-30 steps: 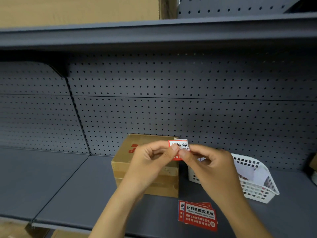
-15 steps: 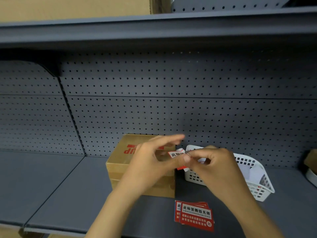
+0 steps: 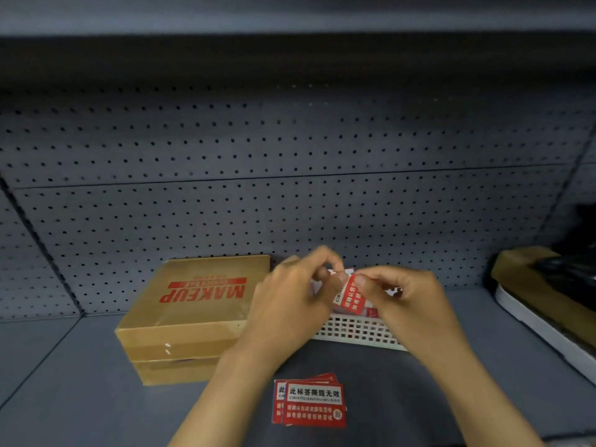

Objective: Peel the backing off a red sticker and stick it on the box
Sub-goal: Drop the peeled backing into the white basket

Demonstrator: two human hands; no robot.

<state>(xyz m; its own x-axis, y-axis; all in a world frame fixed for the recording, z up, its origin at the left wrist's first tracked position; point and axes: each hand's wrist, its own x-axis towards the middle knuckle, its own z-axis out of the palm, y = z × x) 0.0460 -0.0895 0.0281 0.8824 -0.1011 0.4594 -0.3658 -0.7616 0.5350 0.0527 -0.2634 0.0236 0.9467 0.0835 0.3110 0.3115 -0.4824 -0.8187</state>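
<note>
On the grey metal shelf (image 3: 80, 382), toward the left, a flat cardboard box (image 3: 193, 317) lies with red "MAKEUP" lettering on its top, printed upside down to the viewer; clear tape runs across its front. Just right of the box, the left hand (image 3: 290, 311) is raised above the shelf, its thumb and forefinger pinched on the upper edge of a red sticker (image 3: 351, 296). That sticker hangs tilted between both hands, red with white print and a white strip along its left side; whether the backing has come away is too blurred to tell. Below the hands, a small fanned stack of red stickers (image 3: 311, 403) rests on the shelf near its front edge, apart from the box. Behind the hands sits a white perforated plastic basket (image 3: 358, 332), partly hidden. The right hand (image 3: 409, 304) closes its thumb and fingertips on the sticker's right side. At the far right, a brown and white object (image 3: 532, 304) lies on the shelf, cut off by the frame.
</note>
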